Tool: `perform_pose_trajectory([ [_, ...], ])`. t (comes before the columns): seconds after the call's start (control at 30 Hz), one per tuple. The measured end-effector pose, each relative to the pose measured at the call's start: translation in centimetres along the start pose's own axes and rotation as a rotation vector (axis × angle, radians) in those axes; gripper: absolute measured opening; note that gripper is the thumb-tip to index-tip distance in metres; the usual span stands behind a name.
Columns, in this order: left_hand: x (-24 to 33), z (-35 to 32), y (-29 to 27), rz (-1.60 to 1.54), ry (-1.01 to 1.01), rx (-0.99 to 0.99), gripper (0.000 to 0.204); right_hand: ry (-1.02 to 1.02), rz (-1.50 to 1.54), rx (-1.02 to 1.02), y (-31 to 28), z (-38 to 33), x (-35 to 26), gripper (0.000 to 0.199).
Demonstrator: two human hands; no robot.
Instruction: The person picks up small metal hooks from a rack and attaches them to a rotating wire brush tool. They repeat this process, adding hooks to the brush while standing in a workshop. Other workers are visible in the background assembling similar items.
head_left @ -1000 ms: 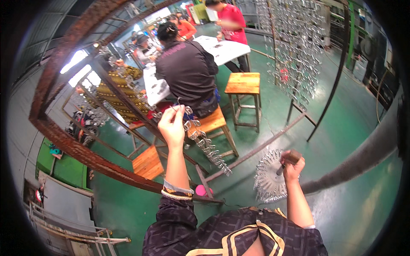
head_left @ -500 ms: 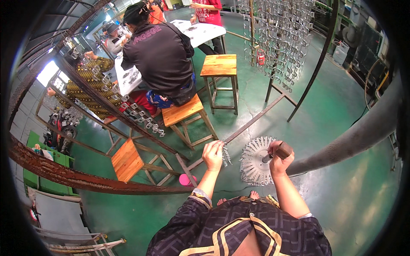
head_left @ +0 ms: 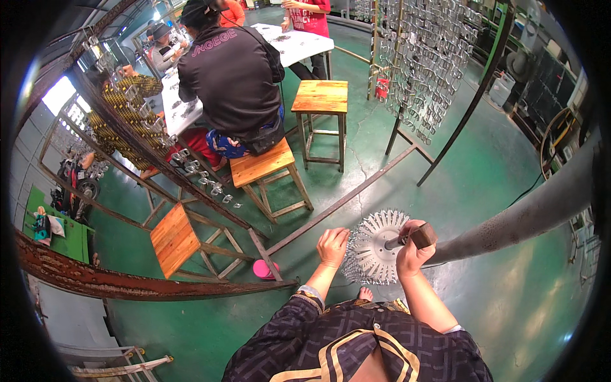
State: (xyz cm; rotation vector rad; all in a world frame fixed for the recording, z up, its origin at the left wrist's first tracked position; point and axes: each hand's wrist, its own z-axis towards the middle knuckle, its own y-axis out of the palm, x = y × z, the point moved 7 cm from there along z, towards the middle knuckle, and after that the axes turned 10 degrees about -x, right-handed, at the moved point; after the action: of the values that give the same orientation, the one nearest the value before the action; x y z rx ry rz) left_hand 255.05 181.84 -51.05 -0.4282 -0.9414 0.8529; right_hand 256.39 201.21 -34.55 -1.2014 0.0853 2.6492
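In front of me hangs or stands a round silver disc (head_left: pixel 384 254), its rim lined with many small metal pieces. My right hand (head_left: pixel 411 256) is closed around the shaft at its centre, just below a brown block (head_left: pixel 423 235) on the end. At the disc's left edge is my left hand (head_left: pixel 332 246), fingers bent and pinched together. What lies between those fingers is hidden; small metal pieces of the disc show right beside them.
A thick grey pipe (head_left: pixel 515 216) slants in from the right. Rusty frame bars (head_left: pixel 153 280) cross at left, near wooden stools (head_left: pixel 320 97) and a pink container (head_left: pixel 264 269). Racks of hanging metal pieces (head_left: pixel 426 70) stand ahead. Several people sit or stand around a white table (head_left: pixel 299 46).
My left hand has moved right and down to the disc's left edge; the small metal pieces that dangled from it are no longer distinguishable. My right hand keeps its hold. The view has shifted slightly.
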Motion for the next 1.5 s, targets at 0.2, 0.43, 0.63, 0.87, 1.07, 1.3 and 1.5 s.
perform_pose_trajectory([
  [0.2, 0.4, 0.5, -0.2, -0.002, 0.0, 0.007, 0.008, 0.03, -0.02, 0.004, 0.5, 0.2, -0.1, 0.012],
  [0.43, 0.2, 0.9, 0.2, -0.016, 0.044, -0.024, 0.008, -0.001, -0.016, 0.005, 0.6, 0.3, 0.3, 0.012],
  [0.63, 0.7, 1.3, 0.4, -0.04, 0.055, -0.048, 0.007, 0.012, -0.016, 0.017, 0.5, 0.3, 0.5, 0.011],
  [0.87, 0.5, 1.4, 1.6, -0.102, 0.064, -0.11, 0.009, -0.006, -0.029, 0.015, 0.7, 0.4, 0.3, 0.01],
  [1.07, 0.3, 1.6, 1.3, -0.159, 0.046, -0.091, 0.013, 0.022, -0.021, 0.025, 0.6, 0.4, 0.6, 0.01],
  [1.3, 0.6, 1.7, 0.7, -0.182, 0.054, -0.131, 0.009, 0.019, -0.025, 0.017, 0.6, 0.4, 0.6, 0.011],
  [1.5, 0.0, 1.0, 2.2, -0.196, 0.076, -0.262, 0.01, 0.019, -0.042, 0.011, 0.7, 0.5, 0.0, 0.011],
])
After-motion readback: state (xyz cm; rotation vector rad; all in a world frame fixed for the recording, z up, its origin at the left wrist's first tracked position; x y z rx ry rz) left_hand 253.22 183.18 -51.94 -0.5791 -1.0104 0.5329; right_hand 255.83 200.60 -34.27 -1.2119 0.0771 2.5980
